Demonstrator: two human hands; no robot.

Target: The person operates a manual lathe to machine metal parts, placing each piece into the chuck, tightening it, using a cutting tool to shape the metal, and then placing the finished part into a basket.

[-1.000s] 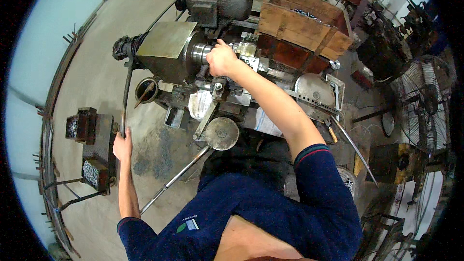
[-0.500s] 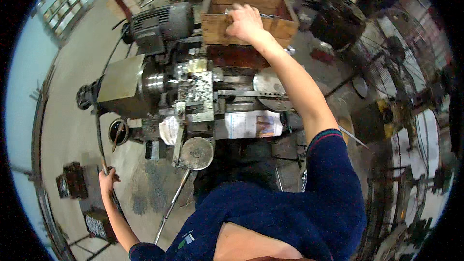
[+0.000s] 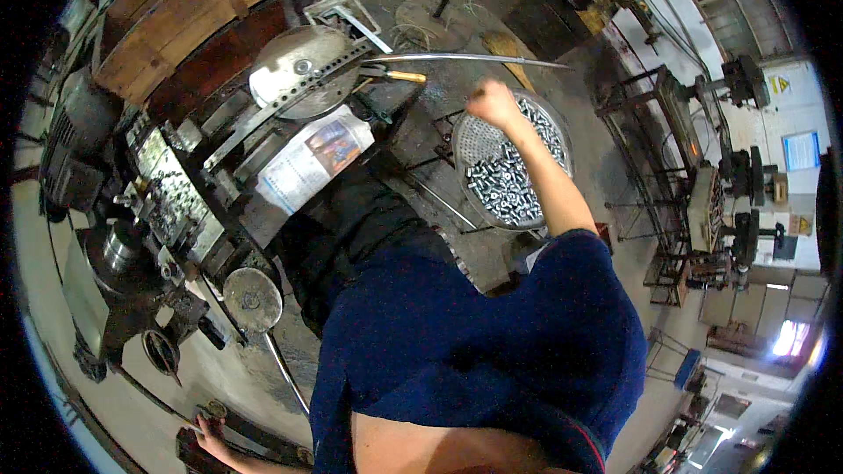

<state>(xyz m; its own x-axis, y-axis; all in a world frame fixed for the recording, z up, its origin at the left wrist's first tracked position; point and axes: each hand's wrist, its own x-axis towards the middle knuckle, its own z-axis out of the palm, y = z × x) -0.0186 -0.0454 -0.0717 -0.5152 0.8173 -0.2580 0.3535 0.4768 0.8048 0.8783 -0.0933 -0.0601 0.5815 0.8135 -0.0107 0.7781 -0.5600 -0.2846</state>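
Note:
My right hand is closed, fingers curled in, over the far left rim of a round perforated tray. Any thing inside that fist is hidden. Many small shiny metal cylinders lie in the tray, mostly on its near and right side. At the lower left, my left hand is wrapped around a long dark rod that runs up to the machine. The machine's bed is strewn with dark bits.
A wooden box stands behind the machine. Nearer are a round metal disc with a drilled bar across it, a printed sheet and a small round plate. A long pale rod juts right. Racks and machines line the right.
The view has swung to the right. My right hand has gone from the wooden box to above the tray of metal cylinders. My left hand stays on the rod.

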